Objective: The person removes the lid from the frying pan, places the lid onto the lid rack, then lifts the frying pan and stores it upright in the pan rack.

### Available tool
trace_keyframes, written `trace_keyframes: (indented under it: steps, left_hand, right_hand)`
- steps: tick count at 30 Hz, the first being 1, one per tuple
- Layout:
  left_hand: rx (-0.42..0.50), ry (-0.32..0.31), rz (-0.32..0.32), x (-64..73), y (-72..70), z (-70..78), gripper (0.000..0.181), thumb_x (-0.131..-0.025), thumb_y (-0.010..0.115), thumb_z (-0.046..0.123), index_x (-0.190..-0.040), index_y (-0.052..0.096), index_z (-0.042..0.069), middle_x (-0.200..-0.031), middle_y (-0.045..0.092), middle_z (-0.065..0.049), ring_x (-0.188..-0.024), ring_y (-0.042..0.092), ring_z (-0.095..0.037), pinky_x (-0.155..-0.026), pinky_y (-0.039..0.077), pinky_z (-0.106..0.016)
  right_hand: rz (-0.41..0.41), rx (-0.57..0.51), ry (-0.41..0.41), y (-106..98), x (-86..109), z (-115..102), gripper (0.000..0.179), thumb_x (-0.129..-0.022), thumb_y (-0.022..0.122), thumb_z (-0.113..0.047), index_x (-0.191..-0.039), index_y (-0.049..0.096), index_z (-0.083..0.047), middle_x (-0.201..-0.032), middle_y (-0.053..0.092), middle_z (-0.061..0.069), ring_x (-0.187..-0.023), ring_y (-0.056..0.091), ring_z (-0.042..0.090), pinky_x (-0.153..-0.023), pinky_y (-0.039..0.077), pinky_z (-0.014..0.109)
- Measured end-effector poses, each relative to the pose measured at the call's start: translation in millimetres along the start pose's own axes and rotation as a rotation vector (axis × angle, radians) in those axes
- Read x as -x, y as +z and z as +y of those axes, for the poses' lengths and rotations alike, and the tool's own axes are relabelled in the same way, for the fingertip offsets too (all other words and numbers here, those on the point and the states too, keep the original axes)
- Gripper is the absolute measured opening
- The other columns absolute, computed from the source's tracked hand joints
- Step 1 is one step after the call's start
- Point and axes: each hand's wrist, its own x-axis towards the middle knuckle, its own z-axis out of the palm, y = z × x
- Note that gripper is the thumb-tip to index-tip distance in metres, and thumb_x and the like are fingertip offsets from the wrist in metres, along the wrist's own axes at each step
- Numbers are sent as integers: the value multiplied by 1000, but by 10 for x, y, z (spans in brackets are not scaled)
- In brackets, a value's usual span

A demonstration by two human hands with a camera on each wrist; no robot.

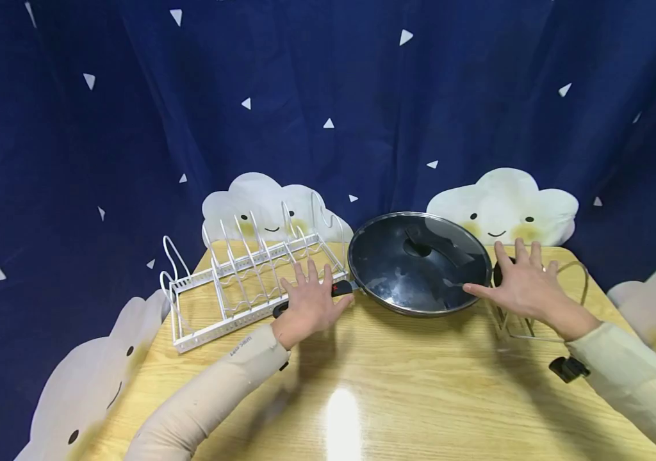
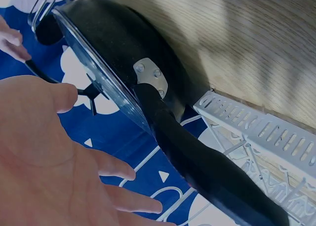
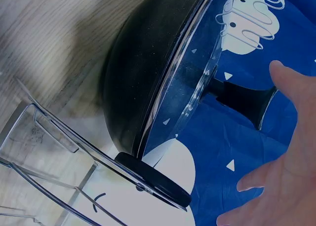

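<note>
A black wok (image 2: 113, 43) sits on the table under a glass lid (image 1: 420, 269) with a dark knob (image 3: 242, 100). Its black handle (image 2: 202, 167) points left, reaching the front of a white wire rack (image 1: 213, 331). My left hand (image 1: 312, 306) hovers over this handle, fingers spread and palm down. To the right of the wok, my right hand (image 1: 526, 282) is also spread, above a metal wire stand (image 1: 585, 282). Both hands are without anything in their grasp. In the head view, the left hand hides part of the handle and the right hand covers much of the stand.
The wooden table (image 1: 420, 384) extends toward me in front of the wok. Behind it hangs a dark blue curtain (image 1: 362, 77) with white triangles and cloud shapes. A black round piece (image 3: 153, 179) on the wire stand lies close against the wok's rim.
</note>
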Motion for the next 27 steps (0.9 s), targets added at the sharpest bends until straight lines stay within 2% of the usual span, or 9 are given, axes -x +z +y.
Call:
trace_keyframes:
  steps: [4,9,11,13,17,21,24,27]
  left_hand:
    - [12,25,10,-7,5,2,87,-88,26,74,-151,24,14,-151,22,-24,-135,21,-46,-100,26,-63]
    - [84,51,55,-44,21,-27,79,-93,31,65,-144,35,6,-135,46,-21,-120,44,-40,-90,40,-52]
    - [128,56,74,-79,35,-56,73,-94,33,61,-138,43,4,-125,53,-20,-113,50,-39,-84,43,-50]
    - [164,65,78,-115,54,-93,68,-96,33,59,-133,47,4,-117,57,-19,-107,55,-39,-79,46,-50]
    - [208,93,49,-172,96,-172,66,-98,30,56,-132,50,4,-112,62,-18,-101,60,-36,-75,50,-48]
    - [238,117,13,-209,148,-238,65,-99,27,55,-127,55,3,-107,65,-17,-100,62,-34,-76,50,-46]
    - [264,127,-3,-229,191,-282,60,-99,28,54,-108,61,5,-95,65,-15,-93,62,-33,-74,50,-45]
    - [295,134,-14,-246,231,-319,53,-98,30,53,-86,58,10,-83,61,-11,-82,61,-31,-70,48,-43]
  right_hand:
    - [7,-25,-43,11,-15,8,111,-76,57,-72,-143,23,10,-138,17,44,-127,12,62,-90,21,75]
    - [1,-114,-61,19,-62,-10,103,-84,56,-64,-141,23,15,-137,24,41,-125,23,57,-91,26,72]
    - [-3,-175,-73,22,-92,-11,93,-89,53,-58,-138,28,16,-133,32,40,-120,32,55,-91,30,68]
    - [-13,-239,-82,23,-124,-12,78,-94,50,-52,-132,37,15,-121,45,37,-109,45,51,-86,38,62]
    - [-59,-397,-75,18,-187,-2,64,-99,43,-44,-127,42,14,-106,57,31,-92,58,40,-74,48,47]
    - [-158,-628,-34,26,-258,15,64,-102,38,-38,-133,33,17,-114,56,32,-93,62,31,-74,53,37]
    - [-221,-803,-18,53,-324,23,62,-103,38,-34,-133,30,20,-115,54,35,-89,64,19,-74,54,30]
    - [-252,-932,-6,91,-391,28,59,-103,38,-29,-131,30,22,-110,57,34,-81,65,11,-72,55,29]
